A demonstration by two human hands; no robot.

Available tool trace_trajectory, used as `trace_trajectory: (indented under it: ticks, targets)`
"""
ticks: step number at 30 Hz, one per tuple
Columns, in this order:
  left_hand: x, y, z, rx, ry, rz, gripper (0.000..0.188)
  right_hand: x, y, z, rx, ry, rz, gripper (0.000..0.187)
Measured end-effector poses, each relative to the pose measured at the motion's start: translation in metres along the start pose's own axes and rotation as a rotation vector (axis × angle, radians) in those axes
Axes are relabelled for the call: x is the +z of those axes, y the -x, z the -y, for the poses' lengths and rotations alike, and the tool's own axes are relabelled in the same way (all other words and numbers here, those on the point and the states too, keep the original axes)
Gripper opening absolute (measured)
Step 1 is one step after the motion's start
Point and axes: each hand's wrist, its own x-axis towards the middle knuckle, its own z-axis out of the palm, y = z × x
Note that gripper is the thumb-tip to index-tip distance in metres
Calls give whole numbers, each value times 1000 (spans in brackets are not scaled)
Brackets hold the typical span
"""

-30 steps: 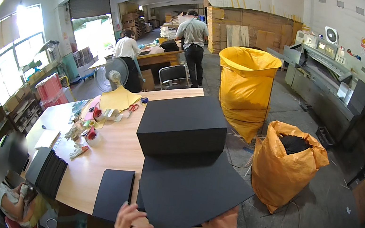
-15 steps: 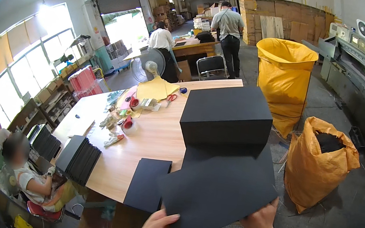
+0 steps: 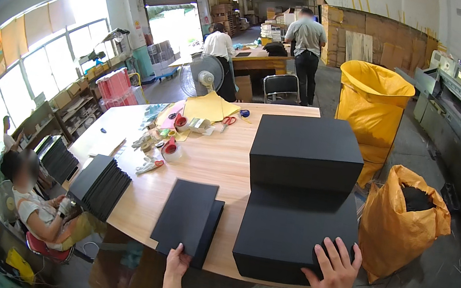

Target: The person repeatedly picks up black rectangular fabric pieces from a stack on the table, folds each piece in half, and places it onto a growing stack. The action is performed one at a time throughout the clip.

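Over at the worktop (image 3: 228, 168), no sheet spans both hands any more, so each minds its own piece: the right hand (image 3: 338, 274) spreads open on the black stack (image 3: 283, 231) beneath, the left hand (image 3: 178, 261) pinches a black panel (image 3: 186, 212) just ahead.

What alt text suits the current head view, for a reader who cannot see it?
A person's left hand holds a thin black panel over a worktable; the right hand rests open on a low black block before a taller one. A yellow sack and an orange sack stand at right; a co-worker sits at left.
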Motion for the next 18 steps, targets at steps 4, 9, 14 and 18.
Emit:
trace_trajectory:
  ticks: [4, 9, 14, 18]
  targets:
    - [-10, -19, 13, -196, -27, -134, 38, -1, 1, 1, 12, 2, 4, 59]
    - [-24, -25, 7, -289, -18, -68, 49, -8, 1, 2, 24, -21, 8, 59]
    - [-4, 0, -47, -363, -896, -318, 47, -23, 8, -11, 122, -282, -153, 43]
    - [162, 68, -98, 252, -1204, 39, 27, -41, 29, -43, 532, -482, -273, 17]
